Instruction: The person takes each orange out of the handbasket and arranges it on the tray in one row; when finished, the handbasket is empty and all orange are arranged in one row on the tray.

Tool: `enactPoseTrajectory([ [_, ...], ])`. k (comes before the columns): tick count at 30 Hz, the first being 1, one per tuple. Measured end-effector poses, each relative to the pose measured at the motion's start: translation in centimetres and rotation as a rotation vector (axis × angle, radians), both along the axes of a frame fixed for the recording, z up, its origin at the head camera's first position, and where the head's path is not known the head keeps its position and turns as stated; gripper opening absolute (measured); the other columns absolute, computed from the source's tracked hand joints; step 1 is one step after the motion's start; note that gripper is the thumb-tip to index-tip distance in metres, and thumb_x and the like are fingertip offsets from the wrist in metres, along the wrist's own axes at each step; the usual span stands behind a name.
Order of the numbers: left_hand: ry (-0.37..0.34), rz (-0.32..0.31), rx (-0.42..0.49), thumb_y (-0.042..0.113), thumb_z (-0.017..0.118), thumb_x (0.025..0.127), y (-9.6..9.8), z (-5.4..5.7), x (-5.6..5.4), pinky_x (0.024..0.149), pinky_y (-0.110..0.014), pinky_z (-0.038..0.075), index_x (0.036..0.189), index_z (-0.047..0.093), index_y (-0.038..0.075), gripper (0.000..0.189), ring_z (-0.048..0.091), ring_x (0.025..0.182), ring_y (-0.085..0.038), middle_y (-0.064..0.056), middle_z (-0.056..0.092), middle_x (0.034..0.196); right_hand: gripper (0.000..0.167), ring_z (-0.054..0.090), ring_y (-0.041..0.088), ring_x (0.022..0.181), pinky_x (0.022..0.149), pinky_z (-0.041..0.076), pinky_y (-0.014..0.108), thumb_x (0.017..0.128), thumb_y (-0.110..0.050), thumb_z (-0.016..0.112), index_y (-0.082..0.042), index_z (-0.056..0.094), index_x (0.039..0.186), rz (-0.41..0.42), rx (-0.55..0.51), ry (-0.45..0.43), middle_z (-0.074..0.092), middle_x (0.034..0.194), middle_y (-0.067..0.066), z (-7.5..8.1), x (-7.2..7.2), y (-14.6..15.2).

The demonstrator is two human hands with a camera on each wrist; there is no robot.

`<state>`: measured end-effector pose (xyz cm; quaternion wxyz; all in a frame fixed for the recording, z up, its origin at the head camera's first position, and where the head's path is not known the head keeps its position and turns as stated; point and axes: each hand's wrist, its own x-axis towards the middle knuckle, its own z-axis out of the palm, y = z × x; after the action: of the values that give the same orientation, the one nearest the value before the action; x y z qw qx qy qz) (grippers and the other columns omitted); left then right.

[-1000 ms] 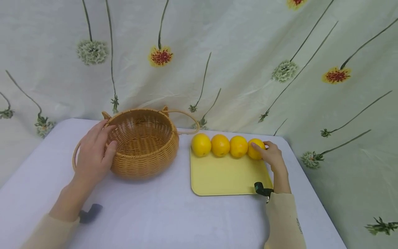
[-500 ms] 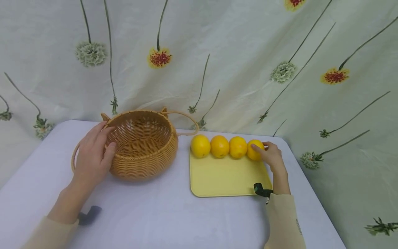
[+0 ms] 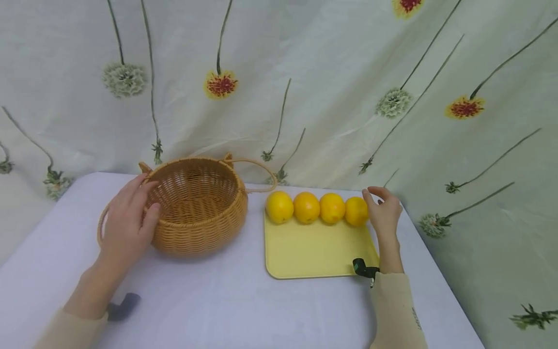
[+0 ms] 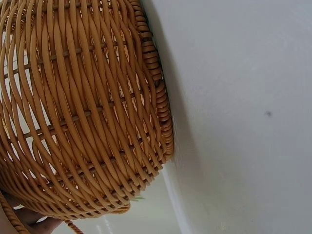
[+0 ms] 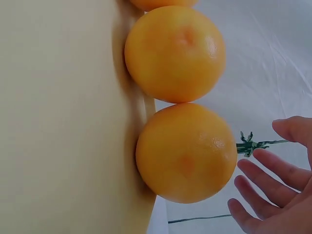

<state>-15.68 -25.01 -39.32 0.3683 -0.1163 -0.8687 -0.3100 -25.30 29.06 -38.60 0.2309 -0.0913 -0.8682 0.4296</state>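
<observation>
A round wicker basket (image 3: 198, 237) with a looped handle on either side stands at the left of the table, with nothing inside. My left hand (image 3: 127, 215) holds its left rim, fingertips over the edge and thumb at the near side. In the left wrist view, its fingers (image 4: 39, 222) show at the bottom left by the handle. Several oranges form a row along the far edge of a yellow tray (image 3: 318, 252). Just right of the rightmost orange (image 5: 187, 153), my right hand (image 3: 384, 211) is off the fruit, its fingers spread and holding nothing.
A white cloth (image 3: 244, 305) covers the table. Behind and to the right hangs a pale flower-printed curtain (image 3: 331, 97), close to the basket and the tray's far side. The basket's right handle (image 3: 263, 167) reaches toward the leftmost orange (image 3: 279, 207).
My right hand has let go of the rightmost orange and lifted slightly up and right. The orange stays on the tray. My left hand keeps its place on the basket.
</observation>
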Motion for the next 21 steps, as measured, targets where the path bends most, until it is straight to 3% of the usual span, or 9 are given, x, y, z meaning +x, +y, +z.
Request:
enactPoseTrajectory([
  [12, 0.020, -0.005, 0.000, 0.026, 0.050, 0.101, -0.4, 0.1, -0.1, 0.121, -0.066, 0.030, 0.139, 0.059, -0.005, 0.050, 0.045, 0.144, -0.050, -0.028, 0.051, 0.154, 0.031, 0.052, 0.036, 0.135, 0.117, 0.046, 0.049, 0.103, -0.027, 0.067, -0.004, 0.075, 0.121, 0.001, -0.001, -0.017, 0.071, 0.129, 0.017, 0.4, -0.3, -0.4],
  [21, 0.001, 0.004, -0.015, 0.025, 0.050, 0.100, -0.8, 0.0, -0.1, 0.119, -0.067, 0.031, 0.139, 0.059, -0.005, 0.050, 0.045, 0.144, -0.049, -0.027, 0.051, 0.155, 0.033, 0.057, 0.037, 0.134, 0.117, 0.046, 0.049, 0.104, -0.030, 0.066, -0.002, 0.076, 0.120, 0.091, -0.011, 0.063, 0.073, 0.127, 0.018, 1.3, -0.2, -2.5],
])
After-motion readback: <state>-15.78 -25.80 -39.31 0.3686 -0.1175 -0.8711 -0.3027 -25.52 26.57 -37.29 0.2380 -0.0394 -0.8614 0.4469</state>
